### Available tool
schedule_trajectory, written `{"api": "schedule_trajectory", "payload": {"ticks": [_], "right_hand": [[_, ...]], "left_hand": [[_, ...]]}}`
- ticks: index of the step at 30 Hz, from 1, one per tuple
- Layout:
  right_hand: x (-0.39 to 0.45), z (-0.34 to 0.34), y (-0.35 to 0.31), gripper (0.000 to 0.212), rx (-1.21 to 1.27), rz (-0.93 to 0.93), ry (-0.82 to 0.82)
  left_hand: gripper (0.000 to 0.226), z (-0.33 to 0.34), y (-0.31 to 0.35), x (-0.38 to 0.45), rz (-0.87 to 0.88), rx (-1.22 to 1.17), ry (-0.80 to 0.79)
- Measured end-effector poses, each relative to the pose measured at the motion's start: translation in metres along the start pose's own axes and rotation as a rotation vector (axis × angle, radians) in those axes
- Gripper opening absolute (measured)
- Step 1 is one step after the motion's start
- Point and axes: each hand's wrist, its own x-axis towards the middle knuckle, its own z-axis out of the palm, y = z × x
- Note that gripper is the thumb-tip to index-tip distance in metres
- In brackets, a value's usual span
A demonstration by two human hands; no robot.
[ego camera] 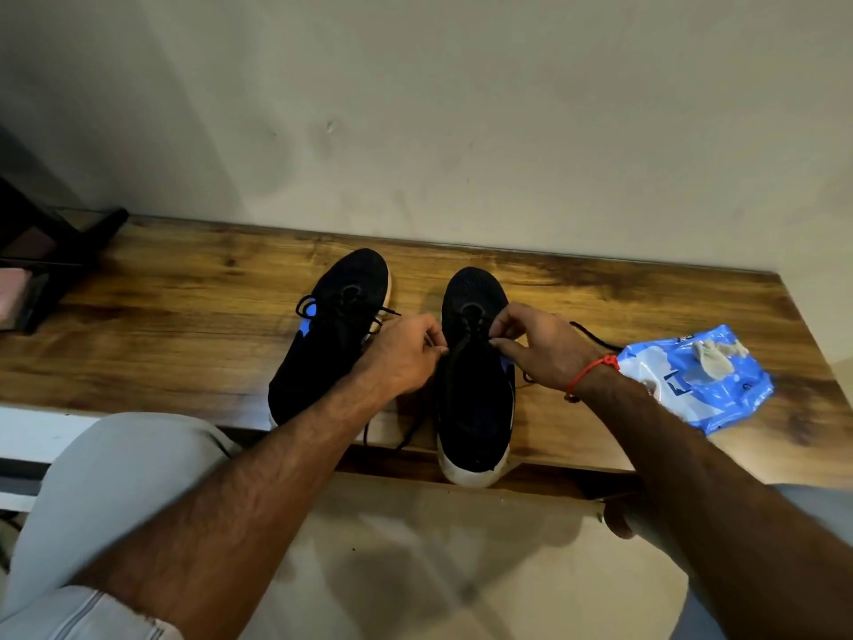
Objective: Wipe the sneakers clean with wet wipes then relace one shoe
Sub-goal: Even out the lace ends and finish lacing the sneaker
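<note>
Two hands (406,358) (540,346) pinching black lace (466,339) over right sneaker (475,408), wipes pack (697,381) beside, left sneaker (332,339) near

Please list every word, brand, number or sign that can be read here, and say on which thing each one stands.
No text can be read.
Wet wipes pack: dark printing near its top edge and on its face, too small and blurred to read.
Two black sneakers: no visible lettering.

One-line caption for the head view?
Both hands pinch the black lace of the right black mesh sneaker on a wooden bench.
</note>
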Motion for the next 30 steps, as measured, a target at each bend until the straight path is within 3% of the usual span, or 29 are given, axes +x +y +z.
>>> {"api": "schedule_trajectory", "payload": {"ticks": [3, 5, 8, 12, 15, 17, 21, 26, 30], "right_hand": [[0.001, -0.001, 0.003, 0.008, 0.012, -0.007, 0.003], [0.002, -0.005, 0.007, 0.019, 0.013, 0.007, 0.008], [0.003, -0.01, 0.012, 0.03, 0.037, 0.055, 0.032], [0.006, -0.006, 0.016, 0.026, 0.065, 0.08, 0.086], [0.005, -0.006, 0.015, 0.015, 0.158, 0.05, 0.095], [0.002, -0.009, 0.011, 0.005, 0.294, 0.057, -0.015], [-0.006, -0.023, -0.001, 0.026, 0.32, 0.165, -0.209], [-0.017, -0.058, -0.026, 0.024, 0.706, 0.295, -0.12], [-0.022, -0.105, -0.066, 0.014, 1.01, 0.268, -0.097]], "left_hand": [[0.018, 0.0, -0.002, 0.002, -0.027, 0.067, 0.043], [0.024, -0.004, -0.005, 0.007, -0.071, 0.13, 0.089], [0.024, -0.007, -0.002, 0.007, -0.093, 0.15, 0.073], [0.016, -0.005, 0.001, 0.003, -0.057, 0.086, 0.041], [0.006, -0.008, 0.001, 0.002, -0.03, -0.038, 0.007], [0.007, -0.012, 0.007, 0.0, -0.059, -0.127, -0.012], [0.012, -0.03, 0.029, -0.007, -0.065, -0.294, -0.05], [0.021, -0.061, 0.056, -0.029, -0.105, -0.692, -0.212], [0.026, -0.091, 0.089, -0.04, -0.086, -1.045, -0.275]]}}
